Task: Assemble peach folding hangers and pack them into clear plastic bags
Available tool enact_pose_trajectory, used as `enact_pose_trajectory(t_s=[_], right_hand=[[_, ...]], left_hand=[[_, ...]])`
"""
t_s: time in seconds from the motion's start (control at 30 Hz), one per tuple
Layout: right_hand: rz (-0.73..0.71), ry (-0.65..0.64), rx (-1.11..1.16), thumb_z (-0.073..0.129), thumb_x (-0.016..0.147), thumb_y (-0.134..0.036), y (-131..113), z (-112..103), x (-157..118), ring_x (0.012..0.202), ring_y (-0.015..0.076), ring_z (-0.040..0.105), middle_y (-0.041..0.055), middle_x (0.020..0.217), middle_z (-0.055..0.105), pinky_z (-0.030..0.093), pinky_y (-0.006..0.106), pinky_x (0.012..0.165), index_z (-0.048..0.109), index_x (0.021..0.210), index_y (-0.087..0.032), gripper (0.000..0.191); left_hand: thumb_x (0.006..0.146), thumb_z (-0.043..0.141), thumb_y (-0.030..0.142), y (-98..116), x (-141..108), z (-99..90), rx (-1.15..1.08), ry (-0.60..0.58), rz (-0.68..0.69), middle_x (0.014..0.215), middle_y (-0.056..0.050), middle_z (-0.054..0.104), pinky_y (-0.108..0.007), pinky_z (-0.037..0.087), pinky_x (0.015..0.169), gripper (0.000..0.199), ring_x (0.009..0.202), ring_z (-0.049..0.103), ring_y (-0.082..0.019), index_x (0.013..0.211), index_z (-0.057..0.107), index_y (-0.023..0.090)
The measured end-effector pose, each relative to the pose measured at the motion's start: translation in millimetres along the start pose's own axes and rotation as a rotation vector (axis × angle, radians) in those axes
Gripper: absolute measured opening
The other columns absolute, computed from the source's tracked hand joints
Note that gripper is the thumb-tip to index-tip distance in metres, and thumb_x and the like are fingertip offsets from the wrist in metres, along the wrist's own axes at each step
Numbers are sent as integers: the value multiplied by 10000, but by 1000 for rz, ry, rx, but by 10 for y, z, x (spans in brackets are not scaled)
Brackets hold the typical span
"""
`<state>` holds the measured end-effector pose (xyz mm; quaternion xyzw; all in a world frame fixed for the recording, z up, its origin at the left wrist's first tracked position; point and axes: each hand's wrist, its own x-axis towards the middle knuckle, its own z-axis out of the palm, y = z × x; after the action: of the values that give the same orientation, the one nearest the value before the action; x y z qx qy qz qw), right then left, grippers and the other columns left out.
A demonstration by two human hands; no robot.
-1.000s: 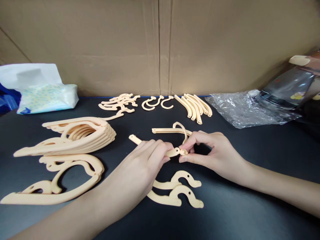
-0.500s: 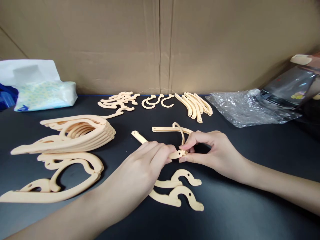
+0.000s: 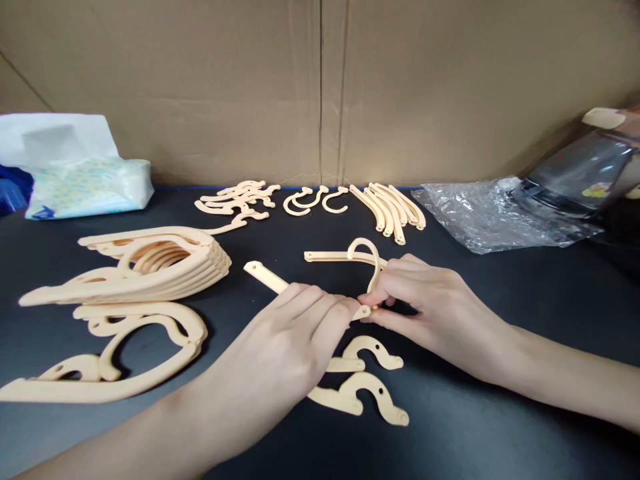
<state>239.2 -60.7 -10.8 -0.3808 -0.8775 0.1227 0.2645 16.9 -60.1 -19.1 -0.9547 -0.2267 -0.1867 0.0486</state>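
My left hand (image 3: 300, 333) is wrapped round a cream plastic arm piece (image 3: 265, 276), whose holed end pokes out by the fingertips. My right hand (image 3: 425, 300) pinches the base of a cream hook (image 3: 369, 250) against that holed end; the fingers hide the joint. Behind the hook lies another long arm (image 3: 325, 256), partly covered by my right fingers. Two curved pieces, an upper one (image 3: 367, 345) and a lower one (image 3: 367, 383), lie below my hands, their left ends hidden by my left hand.
Stacked folded hangers (image 3: 200, 267) and a single one (image 3: 185, 333) lie left. Toward the back are curved pieces (image 3: 235, 200), loose hooks (image 3: 335, 202) and several long arms (image 3: 390, 207). A tissue pack (image 3: 90, 187) stands back left, clear plastic bags (image 3: 490, 213) back right.
The hook has turned so its curve faces me more and has shifted slightly right. The held arm's far end has moved left, and my left hand has shifted slightly right.
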Motion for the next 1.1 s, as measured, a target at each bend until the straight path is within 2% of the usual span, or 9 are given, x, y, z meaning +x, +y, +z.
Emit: enact_pose_trajectory(t_s=[0.2,0.27,0.33,0.4,0.53,0.67,0.77,0.93,1.1], right_hand=[[26,3,-46,645,900,-140,-18,39,5,697,127,550,-21,732,625,426,276,684,612,803,-168,106],[24,36,-37,650,896,-137,2,53,0,723,122,570,-25,784,649,443,264,704,617,912,-172,50],[10,75,-33,660,891,-142,40,50,4,771,119,599,-26,846,669,458,260,749,594,1066,-176,190],[2,117,-59,672,888,-172,96,19,22,791,121,615,-27,857,675,458,271,786,572,1121,-176,253],[50,149,-251,667,900,-277,252,-107,68,754,149,615,-18,770,648,431,315,776,613,877,-181,112],[89,53,-481,673,886,-379,387,-192,78,877,230,642,42,892,669,419,377,779,703,920,-176,208],[98,-13,-508,639,908,-328,423,-191,77,855,218,637,39,899,654,417,376,768,738,928,-202,162],[221,11,-333,557,908,-219,423,-178,105,810,196,620,32,869,669,425,369,792,668,820,-185,146],[422,95,291,535,947,-392,456,-202,142,760,159,620,24,829,691,464,307,723,636,936,-195,221]], left_hand=[[913,402,-43,10,-13,-15,32,13,-5,943,-86,675,-388,539,726,335,822,626,-249,1216,514,44],[923,413,-28,-1,-27,-6,22,14,-10,942,-82,674,-391,529,722,315,821,627,-246,1206,526,51],[950,422,11,-21,-38,9,15,3,-43,968,-79,672,-385,514,714,311,836,632,-242,1238,521,69],[983,421,70,-46,-42,18,31,23,-100,992,-76,669,-373,501,694,309,841,639,-238,1278,507,90],[1001,434,133,-85,-40,-23,-26,112,-237,977,-40,652,-310,497,703,295,820,650,-184,1284,518,124],[988,467,179,-107,-38,-129,-198,121,-401,990,9,632,-208,456,615,333,740,645,-102,1316,510,219],[980,500,265,-131,-42,-209,-363,103,-525,886,43,634,-173,469,632,280,672,624,-84,1255,553,262],[955,526,422,-165,-58,-262,-573,43,-755,636,74,551,-160,430,484,262,508,530,-97,1191,564,316],[934,540,489,-178,-52,-231,-756,13,-871,693,51,565,-160,413,404,318,546,573,-129,1212,515,340]])
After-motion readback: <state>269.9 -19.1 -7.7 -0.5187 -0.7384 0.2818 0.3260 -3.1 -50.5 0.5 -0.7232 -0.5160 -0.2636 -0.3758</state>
